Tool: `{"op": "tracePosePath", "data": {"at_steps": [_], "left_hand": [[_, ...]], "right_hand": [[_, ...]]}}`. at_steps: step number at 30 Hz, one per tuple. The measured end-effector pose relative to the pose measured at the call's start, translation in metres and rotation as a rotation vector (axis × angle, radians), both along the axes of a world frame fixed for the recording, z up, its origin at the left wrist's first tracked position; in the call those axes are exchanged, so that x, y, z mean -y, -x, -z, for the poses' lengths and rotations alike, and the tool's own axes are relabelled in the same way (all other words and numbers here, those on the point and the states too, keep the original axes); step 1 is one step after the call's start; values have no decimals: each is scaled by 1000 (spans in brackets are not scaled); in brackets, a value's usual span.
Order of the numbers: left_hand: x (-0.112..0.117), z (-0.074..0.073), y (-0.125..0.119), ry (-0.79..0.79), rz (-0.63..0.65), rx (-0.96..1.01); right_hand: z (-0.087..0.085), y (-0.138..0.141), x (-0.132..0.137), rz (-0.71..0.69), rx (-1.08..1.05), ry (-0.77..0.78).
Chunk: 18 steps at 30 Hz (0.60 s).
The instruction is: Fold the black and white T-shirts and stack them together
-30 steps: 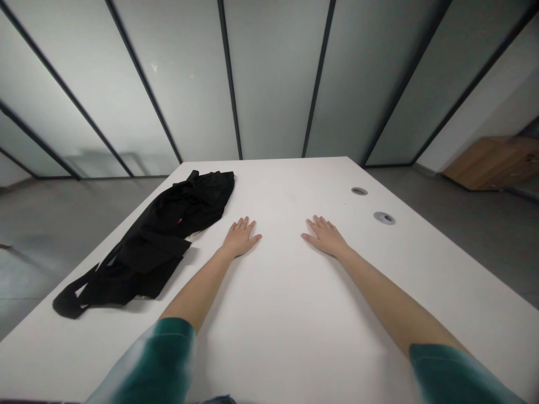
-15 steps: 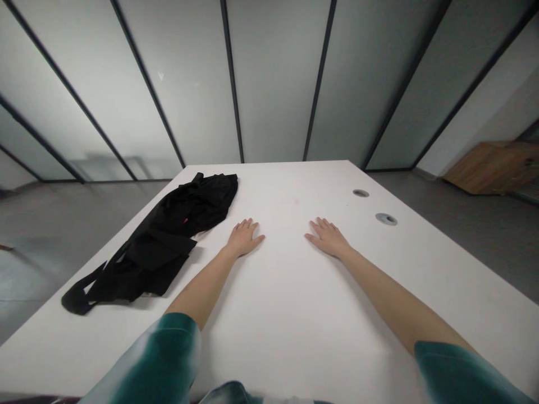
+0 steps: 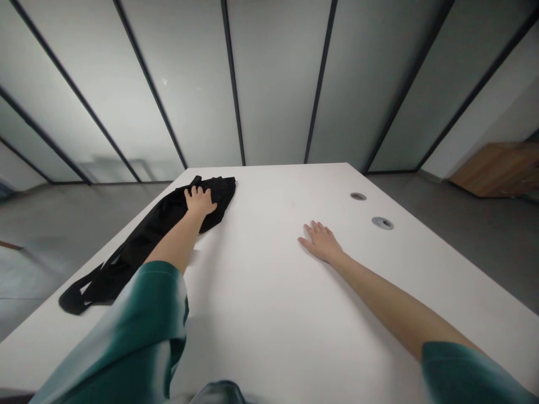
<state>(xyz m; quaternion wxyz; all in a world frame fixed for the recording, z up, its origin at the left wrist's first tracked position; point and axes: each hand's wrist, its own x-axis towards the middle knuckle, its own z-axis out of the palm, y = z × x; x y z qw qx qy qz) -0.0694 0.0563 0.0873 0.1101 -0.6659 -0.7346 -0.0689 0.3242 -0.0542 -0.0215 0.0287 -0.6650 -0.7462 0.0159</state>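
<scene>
A black cloth item (image 3: 151, 224) with a strap-like loop at its near end lies crumpled along the left side of the white table (image 3: 269, 314). Over its far part is my left hand (image 3: 200, 201), fingers spread; whether it touches the fabric I cannot tell. My left forearm and sleeve hide some of the cloth. Flat on the tabletop right of the middle rests my right hand (image 3: 322, 241), its fingers apart and nothing in it.
Two round grommets, a farther one (image 3: 358, 196) and a nearer one (image 3: 383, 223), are set in the table's right side. Behind the table stands a frosted glass partition (image 3: 278, 84) with dark frames. A brown wooden piece (image 3: 497, 168) is on the floor at right.
My left hand has lifted off the tabletop and moved left and away from me, over the black cloth. My right hand has stayed nearly in place.
</scene>
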Motion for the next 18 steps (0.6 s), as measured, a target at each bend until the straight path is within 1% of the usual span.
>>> {"op": "tracePosePath", "data": {"at_steps": [2, 3, 5, 6, 7, 9, 10, 12, 14, 15, 16, 17, 18], "left_hand": [[-14, -9, 14, 115, -88, 65], [-20, -13, 18, 118, -140, 145], [-27, -21, 13, 15, -200, 342], [-29, -23, 4, -58, -186, 433], [-29, -24, -9, -126, -141, 509], [-21, -21, -49, -183, 13, 624], [-14, -16, -73, -180, 97, 674], [10, 0, -123, -102, 257, 746], [41, 17, -167, -30, 445, 779], [59, 24, -184, 51, 563, 771], [76, 28, -197, 174, 709, 735], [91, 30, -206, 328, 876, 669], [105, 30, -210, 460, 1044, 601]], "right_hand": [[-1, 1, 1, -3, -2, 3], [-1, 1, 2, -6, -5, 3], [-3, 1, 2, -13, -17, 2], [-3, 2, 2, -7, -33, 0], [-4, 2, 1, 4, -61, -4], [-7, 6, -2, 14, -185, -17], [-9, 9, -4, 3, -293, -16], [-16, 18, -8, -27, -597, 23], [-27, 29, -14, -20, -928, 126], [-33, 34, -17, 0, -1060, 183], [-38, 38, -20, 18, -1151, 236], [-43, 40, -23, 31, -1192, 274], [-48, 40, -27, 43, -1186, 295]]}}
